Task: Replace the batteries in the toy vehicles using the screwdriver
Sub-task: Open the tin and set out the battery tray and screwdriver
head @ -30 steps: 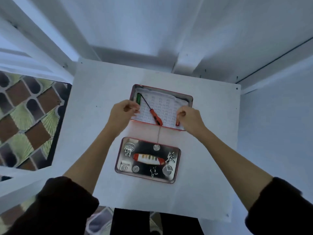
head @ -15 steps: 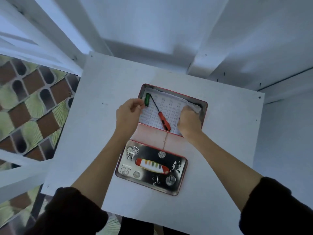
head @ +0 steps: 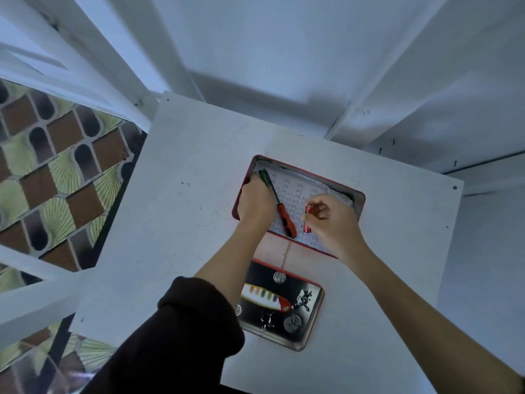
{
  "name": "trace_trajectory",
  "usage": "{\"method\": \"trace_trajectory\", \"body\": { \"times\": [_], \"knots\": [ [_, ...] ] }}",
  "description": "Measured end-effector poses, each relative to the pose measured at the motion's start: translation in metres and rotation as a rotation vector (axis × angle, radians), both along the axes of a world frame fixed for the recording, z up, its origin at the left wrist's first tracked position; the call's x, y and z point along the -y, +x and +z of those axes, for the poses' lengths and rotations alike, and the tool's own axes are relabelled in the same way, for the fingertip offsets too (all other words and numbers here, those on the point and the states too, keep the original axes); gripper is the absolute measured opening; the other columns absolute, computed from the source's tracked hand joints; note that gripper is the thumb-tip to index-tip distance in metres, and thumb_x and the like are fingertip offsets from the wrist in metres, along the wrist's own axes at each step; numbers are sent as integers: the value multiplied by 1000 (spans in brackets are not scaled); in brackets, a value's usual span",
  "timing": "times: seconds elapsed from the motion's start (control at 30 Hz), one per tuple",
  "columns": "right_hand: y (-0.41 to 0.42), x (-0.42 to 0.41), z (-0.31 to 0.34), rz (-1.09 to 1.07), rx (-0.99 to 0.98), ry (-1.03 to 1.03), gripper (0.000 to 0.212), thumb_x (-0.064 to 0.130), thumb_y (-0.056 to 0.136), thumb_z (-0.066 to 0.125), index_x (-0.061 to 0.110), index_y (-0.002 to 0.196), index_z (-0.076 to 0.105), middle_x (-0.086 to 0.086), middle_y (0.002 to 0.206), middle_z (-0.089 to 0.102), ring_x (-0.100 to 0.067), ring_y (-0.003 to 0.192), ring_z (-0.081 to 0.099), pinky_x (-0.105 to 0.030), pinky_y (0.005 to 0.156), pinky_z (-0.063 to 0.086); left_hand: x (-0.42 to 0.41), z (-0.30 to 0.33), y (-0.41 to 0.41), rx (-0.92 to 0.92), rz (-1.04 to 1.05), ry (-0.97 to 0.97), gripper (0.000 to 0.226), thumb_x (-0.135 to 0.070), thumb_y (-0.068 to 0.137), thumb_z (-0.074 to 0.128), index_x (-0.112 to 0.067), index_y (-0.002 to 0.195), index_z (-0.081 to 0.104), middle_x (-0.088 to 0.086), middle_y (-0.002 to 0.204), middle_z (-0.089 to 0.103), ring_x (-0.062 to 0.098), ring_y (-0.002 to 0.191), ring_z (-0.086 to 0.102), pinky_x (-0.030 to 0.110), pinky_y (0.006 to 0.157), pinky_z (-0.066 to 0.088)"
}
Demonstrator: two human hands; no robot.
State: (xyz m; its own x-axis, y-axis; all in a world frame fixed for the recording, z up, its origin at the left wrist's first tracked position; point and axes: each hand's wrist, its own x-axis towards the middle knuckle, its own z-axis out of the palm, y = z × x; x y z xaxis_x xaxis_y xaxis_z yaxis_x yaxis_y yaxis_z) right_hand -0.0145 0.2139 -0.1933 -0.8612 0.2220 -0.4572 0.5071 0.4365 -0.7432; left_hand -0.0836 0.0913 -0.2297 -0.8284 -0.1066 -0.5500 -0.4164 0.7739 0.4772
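My left hand [head: 255, 204] rests curled on the tin [head: 358, 206]'s 9 o'clock edge, holding nothing I can see, touching the red-handled screwdriver [head: 279, 207], which lies 11-to-5 beside it, while my right hand [head: 332, 220] pinches a red battery [head: 309, 209].

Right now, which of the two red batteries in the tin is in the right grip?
The upper red battery, pinched by the right hand. The lower red battery lies on the paper beside the screwdriver.
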Motion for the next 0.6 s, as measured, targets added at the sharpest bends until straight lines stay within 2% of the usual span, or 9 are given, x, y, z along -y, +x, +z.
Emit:
{"method": "trace_trajectory", "body": {
  "times": [0.1, 0.17, 0.23, 0.3, 0.4, 0.5, 0.57, 0.6],
  "knots": [
    [1, -2, 1, -39, -3, -44, 16, 1, 81, 64, 10, 93, 62, 4, 81, 59, -6, 73, 56, -8, 66, 46, -3, -3, -5, -39, -119, -66, 27, -16, 99, 46, -5, 124, 42, 12, 96, 64, 29, 81, 64, 34, 60, 47],
    [1, -3, 3, -72, -16, -60, 16, 1, 80, 64, 10, 93, 62, 3, 81, 60, -7, 73, 56, -8, 65, 46, -5, -3, -9, -47, -121, -59, 28, -14, 98, 46, -4, 124, 43, 7, 83, 59, 21, 65, 58, 28, 51, 42],
    [1, -4, 6, -115, -23, -103, 14, -1, 82, 61, 10, 90, 61, 1, 81, 60, -8, 72, 57, -7, 63, 46, -7, -1, -11, -30, -120, -37, 21, -14, 96, 50, -4, 114, 48, 1, 70, 49, 13, 53, 46, 24, 43, 31],
    [-1, -4, 9, -171, 6, -198, 14, -2, 86, 54, 12, 89, 58, 0, 84, 59, -12, 73, 60, -11, 63, 49, -7, 7, -9, -11, -105, 26, 12, -17, 94, 52, -6, 98, 50, -1, 65, 43, 11, 50, 41, 23, 43, 28],
    [-7, 2, 7, -235, 71, -318, 17, 0, 93, 44, 11, 92, 57, -2, 79, 54, -14, 66, 55, -16, 57, 47, 2, 27, -1, 22, -46, 259, 22, -17, 92, 53, -13, 74, 41, 2, 66, 45, 11, 55, 42, 22, 51, 36],
    [-21, 13, 1, -138, 48, -292, 13, 11, 94, 47, 16, 90, 58, 4, 67, 49, -8, 55, 43, -16, 51, 36, 31, 53, 9, 77, 63, 546, 16, -7, 91, 58, -10, 79, 47, 8, 73, 60, 10, 62, 60, 22, 65, 51],
    [-34, 25, -7, -41, 25, -201, 8, 17, 91, 54, 16, 98, 59, 7, 71, 51, -5, 57, 44, -13, 52, 36, 57, 66, 15, 63, 173, 701, 13, -2, 87, 63, -4, 80, 52, 10, 75, 66, 11, 65, 67, 20, 68, 54],
    [-40, 31, -12, 26, 13, -134, 16, 17, 89, 58, 16, 105, 59, 6, 78, 55, -6, 62, 48, -13, 57, 39, 69, 71, 18, 52, 222, 754, 13, 1, 85, 64, -2, 81, 53, 12, 76, 67, 12, 66, 67, 19, 68, 54]
  ]
}}
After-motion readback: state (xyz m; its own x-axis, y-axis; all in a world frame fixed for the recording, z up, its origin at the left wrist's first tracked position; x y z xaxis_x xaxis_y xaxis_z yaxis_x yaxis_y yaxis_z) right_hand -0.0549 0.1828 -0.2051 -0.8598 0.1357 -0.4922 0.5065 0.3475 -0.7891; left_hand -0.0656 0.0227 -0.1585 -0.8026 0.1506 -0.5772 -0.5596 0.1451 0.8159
